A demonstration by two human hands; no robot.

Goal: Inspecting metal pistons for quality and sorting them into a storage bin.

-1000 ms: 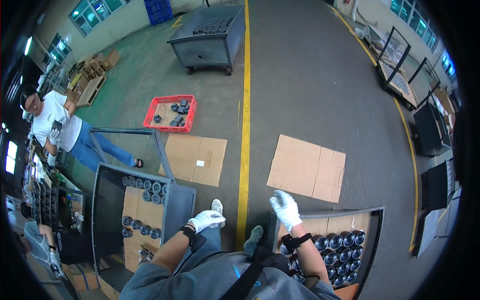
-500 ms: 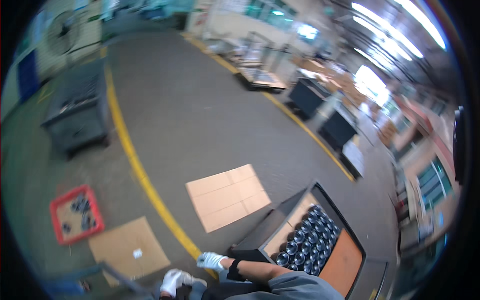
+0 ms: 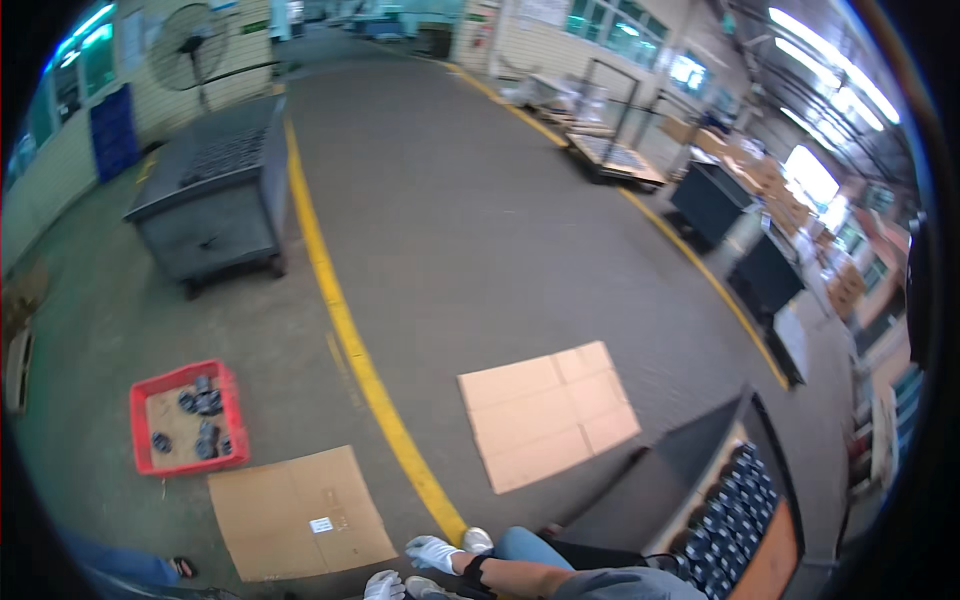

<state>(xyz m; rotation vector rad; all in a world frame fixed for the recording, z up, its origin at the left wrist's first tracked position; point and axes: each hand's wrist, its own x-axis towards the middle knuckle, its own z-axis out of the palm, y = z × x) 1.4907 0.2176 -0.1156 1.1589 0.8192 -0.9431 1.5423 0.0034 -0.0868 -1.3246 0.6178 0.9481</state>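
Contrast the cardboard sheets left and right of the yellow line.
The left cardboard sheet bears a small white label; the right cardboard sheet shows none. The left sheet lies close to the red plastic crate, the right sheet nearer the dark bin. The left sheet looks a deeper tan; the right sheet looks paler. Both lie flat on the floor.

Crate (image 3: 190, 467) left, bin (image 3: 640, 490) right, cardboard sheets (image 3: 548, 417) between; parts (image 3: 735, 520) in both.
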